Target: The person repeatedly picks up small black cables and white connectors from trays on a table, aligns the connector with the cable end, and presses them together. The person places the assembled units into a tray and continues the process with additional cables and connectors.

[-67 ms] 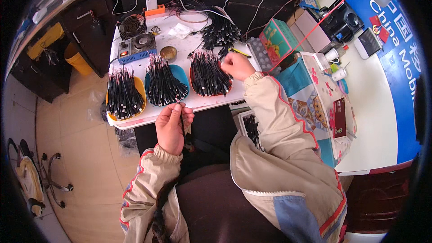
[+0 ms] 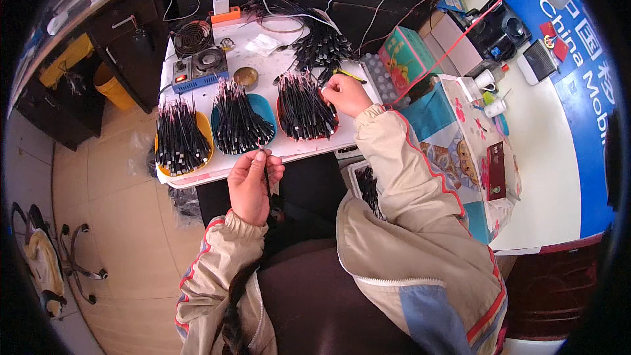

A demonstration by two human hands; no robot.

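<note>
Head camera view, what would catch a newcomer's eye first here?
Three shallow trays heaped with black cable pieces line the white table's near edge: a yellow tray at left, a blue tray in the middle, a red tray at right. The left hand pinches a thin black cable just below the table edge, while the right hand rests at the red tray's right side.

Table (image 2: 197, 174) sitting in front of person, three trays lying in a row on near half: left tray (image 2: 205, 133), middle tray (image 2: 263, 108), right tray (image 2: 289, 133), each w/ cable bundles lying in it. Left hand (image 2: 253, 184) hovering at near table edge, below middle tray, pinching a cable (image 2: 267, 177). Right hand (image 2: 347, 94) resting just right of right tray. Fan (image 2: 192, 37) & small box (image 2: 200, 67) sitting behind trays, loose cable pile (image 2: 319, 43) lying to their right. Chair (image 2: 39, 263) standing on floor far left.
</note>
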